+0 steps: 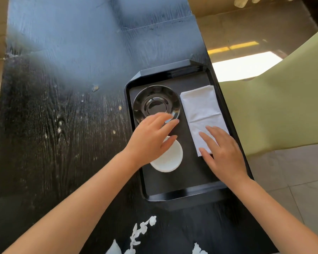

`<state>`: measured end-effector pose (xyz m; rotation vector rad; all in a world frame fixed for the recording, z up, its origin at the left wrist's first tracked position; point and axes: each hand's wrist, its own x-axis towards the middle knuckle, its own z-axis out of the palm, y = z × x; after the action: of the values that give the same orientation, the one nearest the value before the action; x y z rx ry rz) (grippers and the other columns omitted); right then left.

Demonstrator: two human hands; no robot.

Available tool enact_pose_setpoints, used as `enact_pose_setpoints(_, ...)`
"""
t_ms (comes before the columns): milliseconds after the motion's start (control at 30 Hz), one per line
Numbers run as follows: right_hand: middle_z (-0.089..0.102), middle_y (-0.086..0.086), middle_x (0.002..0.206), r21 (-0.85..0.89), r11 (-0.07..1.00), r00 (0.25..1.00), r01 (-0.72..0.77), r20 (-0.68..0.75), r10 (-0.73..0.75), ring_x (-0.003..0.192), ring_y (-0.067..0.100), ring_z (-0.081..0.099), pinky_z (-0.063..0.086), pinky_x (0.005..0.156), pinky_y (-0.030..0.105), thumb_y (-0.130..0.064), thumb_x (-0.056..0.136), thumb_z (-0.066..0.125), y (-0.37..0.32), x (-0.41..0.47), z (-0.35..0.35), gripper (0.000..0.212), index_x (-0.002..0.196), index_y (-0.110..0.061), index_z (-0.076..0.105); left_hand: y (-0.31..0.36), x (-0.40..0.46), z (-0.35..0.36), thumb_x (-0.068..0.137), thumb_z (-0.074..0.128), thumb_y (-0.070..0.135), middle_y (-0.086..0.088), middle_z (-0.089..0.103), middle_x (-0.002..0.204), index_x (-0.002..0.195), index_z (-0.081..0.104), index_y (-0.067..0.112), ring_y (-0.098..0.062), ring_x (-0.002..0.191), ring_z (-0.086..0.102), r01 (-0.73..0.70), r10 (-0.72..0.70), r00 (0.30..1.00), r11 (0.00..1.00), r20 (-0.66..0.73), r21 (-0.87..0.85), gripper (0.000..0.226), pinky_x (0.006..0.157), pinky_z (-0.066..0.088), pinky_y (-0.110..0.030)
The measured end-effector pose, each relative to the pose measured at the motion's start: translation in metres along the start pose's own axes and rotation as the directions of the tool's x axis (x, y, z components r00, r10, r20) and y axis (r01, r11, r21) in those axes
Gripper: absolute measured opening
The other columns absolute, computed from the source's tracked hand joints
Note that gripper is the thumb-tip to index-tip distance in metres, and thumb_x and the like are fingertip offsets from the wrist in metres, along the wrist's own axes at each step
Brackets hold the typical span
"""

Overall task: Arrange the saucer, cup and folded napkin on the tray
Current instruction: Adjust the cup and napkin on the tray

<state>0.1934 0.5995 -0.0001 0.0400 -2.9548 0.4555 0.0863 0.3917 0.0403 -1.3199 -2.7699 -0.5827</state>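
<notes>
A black rectangular tray lies on the right part of a dark wooden table. A glossy black saucer sits in the tray's far left corner. A white cup, seen from above, stands nearer on the tray's left side. A folded white napkin lies along the tray's right side. My left hand hovers over the cup with fingers spread, its fingertips at the saucer's near rim, holding nothing. My right hand rests flat on the napkin's near end.
The black table stretches to the left and far side of the tray. White flower decoration marks its near edge. A pale green chair stands right of the table, over a tiled floor.
</notes>
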Motion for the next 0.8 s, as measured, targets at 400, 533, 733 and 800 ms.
enact_pose_setpoints(400, 0.045, 0.027, 0.138, -0.219, 0.947, 0.943, -0.236, 0.185, 0.278, 0.131, 0.037, 0.040, 0.035, 0.103, 0.050, -0.037, 0.076, 0.072, 0.016, 0.007, 0.031, 0.065, 0.131, -0.008, 0.051, 0.004, 0.109, 0.062, 0.088, 0.038, 0.063, -0.013, 0.001, 0.158, 0.148, 0.005, 0.035, -0.030, 0.145, -0.002, -0.129, -0.143, 0.821, 0.896, 0.552, 0.424, 0.074, 0.105, -0.016, -0.063)
enact_pose_setpoints(533, 0.048, 0.027, 0.136, -0.219, 0.948, 0.943, -0.232, 0.187, 0.274, 0.129, 0.037, 0.043, 0.038, 0.100, 0.050, -0.040, 0.073, 0.073, 0.012, 0.006, 0.031, 0.068, 0.130, -0.009, 0.053, 0.002, 0.103, 0.062, 0.086, 0.040, 0.063, -0.012, 0.004, 0.158, 0.148, 0.005, 0.035, -0.029, 0.145, 0.001, -0.110, -0.147, 0.833, 0.901, 0.534, 0.420, 0.076, 0.106, -0.015, -0.063)
enact_pose_setpoints(733, 0.048, 0.026, 0.137, -0.232, 0.941, 0.937, -0.245, 0.194, 0.291, 0.129, 0.036, 0.043, 0.037, 0.101, 0.047, -0.043, 0.073, 0.072, 0.005, 0.005, 0.030, 0.069, 0.130, -0.010, 0.052, 0.002, 0.099, 0.060, 0.086, 0.041, 0.063, -0.012, 0.006, 0.158, 0.148, 0.006, 0.034, -0.030, 0.145, 0.002, -0.107, -0.130, 0.849, 0.907, 0.513, 0.407, 0.077, 0.105, -0.017, -0.062)
enact_pose_setpoints(800, 0.047, 0.026, 0.137, -0.232, 0.940, 0.933, -0.249, 0.205, 0.298, 0.130, 0.036, 0.042, 0.037, 0.102, 0.047, -0.043, 0.074, 0.071, 0.005, 0.006, 0.028, 0.069, 0.131, -0.011, 0.051, 0.002, 0.099, 0.061, 0.086, 0.041, 0.063, -0.012, 0.006, 0.158, 0.148, 0.006, 0.034, -0.030, 0.145, 0.002, -0.111, -0.125, 0.847, 0.909, 0.517, 0.403, 0.077, 0.105, -0.017, -0.062)
